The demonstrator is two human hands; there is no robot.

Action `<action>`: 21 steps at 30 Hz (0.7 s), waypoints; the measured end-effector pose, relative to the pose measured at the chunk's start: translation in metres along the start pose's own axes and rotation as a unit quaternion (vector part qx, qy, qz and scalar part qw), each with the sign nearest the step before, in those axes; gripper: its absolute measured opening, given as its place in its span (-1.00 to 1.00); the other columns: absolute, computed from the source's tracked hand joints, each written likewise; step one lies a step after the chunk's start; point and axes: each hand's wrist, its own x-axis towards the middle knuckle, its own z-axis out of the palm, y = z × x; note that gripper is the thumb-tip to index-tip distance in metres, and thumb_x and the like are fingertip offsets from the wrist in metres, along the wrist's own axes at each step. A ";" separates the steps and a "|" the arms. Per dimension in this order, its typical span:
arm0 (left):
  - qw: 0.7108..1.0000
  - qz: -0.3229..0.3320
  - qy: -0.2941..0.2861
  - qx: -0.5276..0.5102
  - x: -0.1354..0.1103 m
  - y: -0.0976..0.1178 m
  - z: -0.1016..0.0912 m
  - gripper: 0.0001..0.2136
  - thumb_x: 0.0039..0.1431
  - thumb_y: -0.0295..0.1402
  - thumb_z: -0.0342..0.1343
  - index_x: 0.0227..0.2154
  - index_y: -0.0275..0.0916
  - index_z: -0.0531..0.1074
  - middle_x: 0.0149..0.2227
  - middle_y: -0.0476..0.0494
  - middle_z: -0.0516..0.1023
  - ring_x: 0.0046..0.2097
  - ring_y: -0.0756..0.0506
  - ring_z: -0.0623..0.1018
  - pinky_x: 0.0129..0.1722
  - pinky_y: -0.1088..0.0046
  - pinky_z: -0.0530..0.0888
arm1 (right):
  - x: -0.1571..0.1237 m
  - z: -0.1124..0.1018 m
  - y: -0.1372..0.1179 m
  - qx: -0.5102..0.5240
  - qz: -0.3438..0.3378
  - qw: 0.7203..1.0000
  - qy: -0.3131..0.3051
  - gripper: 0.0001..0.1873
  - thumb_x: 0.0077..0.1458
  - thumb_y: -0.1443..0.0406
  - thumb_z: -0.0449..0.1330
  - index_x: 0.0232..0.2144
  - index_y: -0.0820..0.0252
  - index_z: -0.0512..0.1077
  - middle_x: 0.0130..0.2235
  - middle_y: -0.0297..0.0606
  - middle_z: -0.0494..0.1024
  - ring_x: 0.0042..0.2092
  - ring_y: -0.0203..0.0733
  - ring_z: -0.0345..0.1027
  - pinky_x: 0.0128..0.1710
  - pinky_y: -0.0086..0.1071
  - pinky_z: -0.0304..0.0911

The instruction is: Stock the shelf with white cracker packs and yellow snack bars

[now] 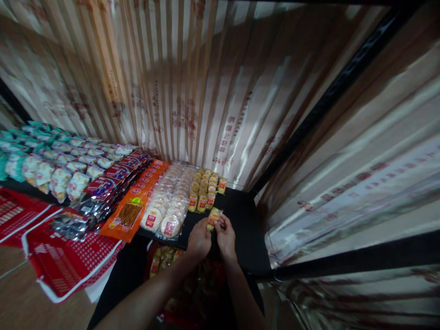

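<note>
Between my left hand (200, 237) and my right hand (226, 234) is a small yellow snack packet (213, 218) with a red and white label. Fingers of both hands are closed on its sides, just above the black shelf (240, 220). Beyond it stand rows of matching yellow packets (202, 190), with a single one (222, 185) at their right end. Left of these lie two rows of round white crackers in clear wrappers (161, 215). Below my forearms, a red basket holds more yellow packets (165, 256), partly hidden by my arms.
Further left are orange pretzel-stick bags (132, 206), dark purple packets (103, 188), white snack bags (77, 183) and green bags (13, 160). Red baskets (68, 261) stand below the shelf's left front. Printed sheeting (192, 91) hangs behind, with a black frame bar (330, 96) at the right.
</note>
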 end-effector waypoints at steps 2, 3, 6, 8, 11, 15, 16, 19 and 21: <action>1.000 -0.001 -0.012 -0.008 0.010 0.010 0.006 -0.58 0.10 -0.48 -0.17 0.03 -0.42 0.31 0.11 -0.28 0.35 0.15 -0.11 0.32 0.19 0.35 0.20 | 0.014 -0.005 -0.001 -0.010 -0.007 1.000 0.006 -0.56 -0.17 0.15 0.19 -0.19 0.20 0.37 -0.27 -0.18 0.53 -0.24 -0.15 0.42 -0.16 -0.26 0.32; 1.000 -0.002 -0.016 -0.016 0.015 0.015 0.009 -0.59 0.13 -0.46 -0.18 0.03 -0.41 0.31 0.12 -0.28 0.34 0.16 -0.10 0.32 0.20 0.36 0.19 | 0.021 -0.008 -0.001 -0.016 -0.010 1.000 0.007 -0.56 -0.17 0.14 0.18 -0.19 0.20 0.37 -0.27 -0.17 0.53 -0.25 -0.15 0.42 -0.16 -0.27 0.33; 0.998 -0.008 -0.031 -0.045 0.033 0.030 0.021 -0.58 0.19 -0.37 -0.22 0.06 -0.41 0.29 0.14 -0.28 0.31 0.18 -0.10 0.28 0.22 0.35 0.16 | 0.048 -0.015 0.003 -0.033 -0.019 0.999 0.014 -0.54 -0.18 0.13 0.15 -0.18 0.20 0.36 -0.24 -0.16 0.53 -0.24 -0.14 0.43 -0.17 -0.26 0.33; 0.996 -0.009 -0.037 -0.077 0.045 0.037 0.029 -0.56 0.21 -0.33 -0.25 0.09 -0.38 0.26 0.17 -0.25 0.28 0.21 -0.09 0.24 0.23 0.35 0.11 | 0.067 -0.018 0.004 -0.052 -0.030 0.998 0.018 -0.54 -0.17 0.12 0.13 -0.17 0.19 0.36 -0.21 -0.16 0.53 -0.22 -0.14 0.43 -0.16 -0.26 0.32; 0.989 -0.018 -0.044 -0.143 0.065 0.041 0.043 -0.54 0.24 -0.26 -0.28 0.13 -0.34 0.20 0.22 -0.19 0.19 0.24 -0.06 0.17 0.26 0.36 0.05 | 0.093 -0.020 0.003 -0.085 -0.052 0.995 0.017 -0.54 -0.13 0.13 0.10 -0.14 0.17 0.36 -0.20 -0.18 0.53 -0.21 -0.15 0.43 -0.15 -0.26 0.31; 0.979 -0.029 -0.051 -0.194 0.092 0.042 0.059 -0.50 0.25 -0.22 -0.29 0.17 -0.39 0.12 0.26 -0.22 0.07 0.28 -0.07 0.08 0.27 0.35 -0.02 | 0.125 -0.017 -0.002 -0.118 -0.064 0.991 0.015 -0.57 -0.12 0.14 0.09 -0.16 0.17 0.39 -0.23 -0.20 0.54 -0.21 -0.13 0.43 -0.15 -0.25 0.30; 0.978 -0.026 -0.049 -0.202 0.099 0.043 0.062 -0.49 0.25 -0.22 -0.29 0.18 -0.39 0.11 0.27 -0.22 0.05 0.28 -0.06 0.06 0.28 0.36 -0.04 | 0.132 -0.016 -0.003 -0.126 -0.065 0.990 0.016 -0.58 -0.12 0.15 0.10 -0.16 0.16 0.39 -0.24 -0.21 0.55 -0.22 -0.13 0.43 -0.16 -0.26 0.30; 0.975 -0.034 -0.036 -0.218 0.114 0.045 0.069 -0.49 0.25 -0.21 -0.27 0.19 -0.37 0.08 0.28 -0.21 0.02 0.29 -0.06 0.02 0.28 0.37 -0.07 | 0.150 -0.012 -0.002 -0.144 -0.074 0.987 0.015 -0.60 -0.10 0.16 0.09 -0.18 0.15 0.41 -0.29 -0.24 0.56 -0.27 -0.15 0.43 -0.22 -0.29 0.31; 0.973 -0.054 -0.037 -0.219 0.122 0.048 0.071 -0.49 0.24 -0.21 -0.26 0.20 -0.36 0.06 0.28 -0.20 0.00 0.30 -0.06 0.00 0.28 0.38 -0.08 | 0.158 -0.011 0.000 -0.152 -0.085 0.985 0.012 -0.62 -0.08 0.16 0.08 -0.18 0.15 0.42 -0.32 -0.26 0.57 -0.29 -0.16 0.43 -0.25 -0.31 0.31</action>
